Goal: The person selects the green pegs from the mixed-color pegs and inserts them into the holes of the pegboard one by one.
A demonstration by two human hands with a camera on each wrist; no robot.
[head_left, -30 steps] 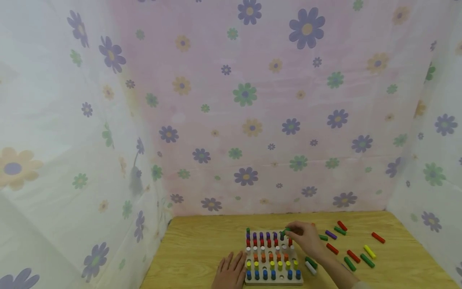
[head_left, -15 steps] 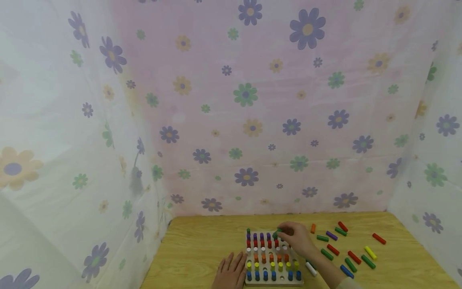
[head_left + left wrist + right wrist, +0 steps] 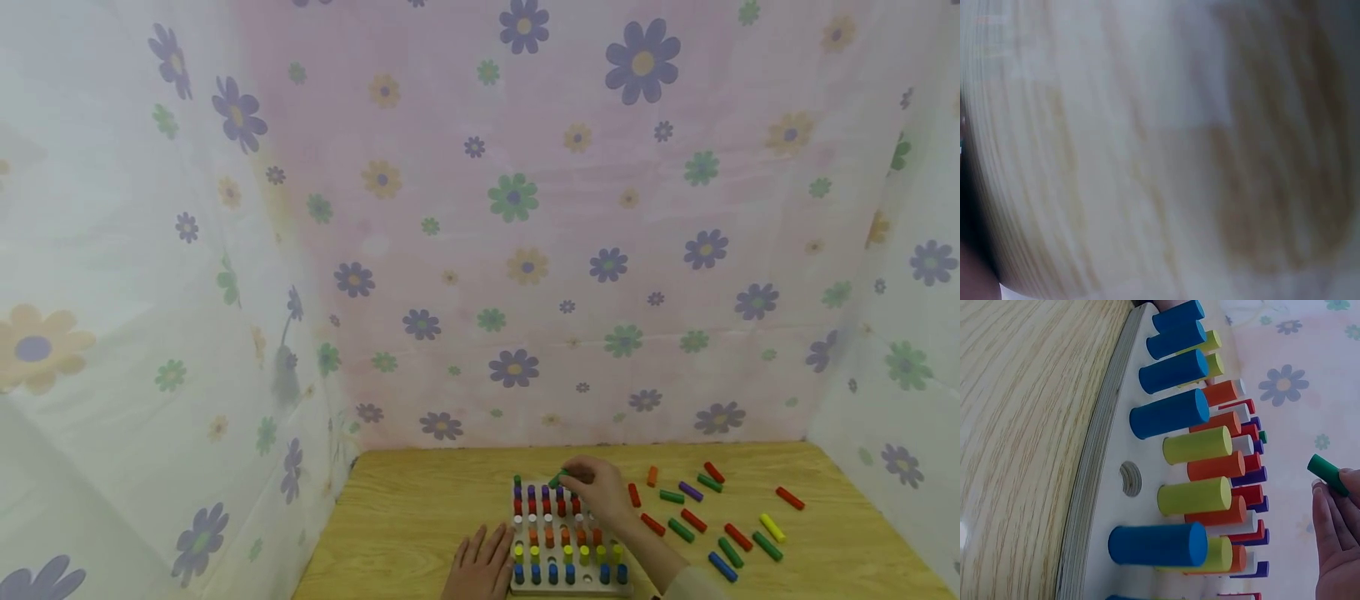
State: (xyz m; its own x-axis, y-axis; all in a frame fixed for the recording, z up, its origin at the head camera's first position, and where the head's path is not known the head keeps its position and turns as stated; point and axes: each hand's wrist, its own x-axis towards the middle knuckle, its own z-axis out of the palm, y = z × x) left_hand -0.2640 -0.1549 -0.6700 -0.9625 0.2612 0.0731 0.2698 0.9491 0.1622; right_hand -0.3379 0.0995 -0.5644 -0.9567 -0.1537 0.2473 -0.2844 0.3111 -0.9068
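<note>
A wooden pegboard [image 3: 572, 591] stands near the table's front, with upright pegs in rows of blue, yellow, orange, white, red and purple. My right hand [image 3: 600, 492] pinches a green peg [image 3: 557, 478] between thumb and fingers, above the back of the board. In the right wrist view that green peg [image 3: 1325, 472] is tilted and apart from the standing pegs. One small green peg [image 3: 517, 481] shows at the back left corner. My left hand [image 3: 478, 565] lies flat with fingers straight, beside the board's left edge. The left wrist view is a blurred wood-grain surface.
Loose pegs lie scattered on the table to the right, among them a yellow peg [image 3: 772, 527], a blue peg [image 3: 722, 567], a purple peg [image 3: 691, 492] and an orange peg [image 3: 652, 476]. Flower-patterned cloth walls [image 3: 525, 317] enclose the table. An open hole [image 3: 1130, 479] shows in the front row.
My right hand has moved left along the board's back with the green peg, and loose red pegs right of the board have come into view. My left hand has stayed put.
</note>
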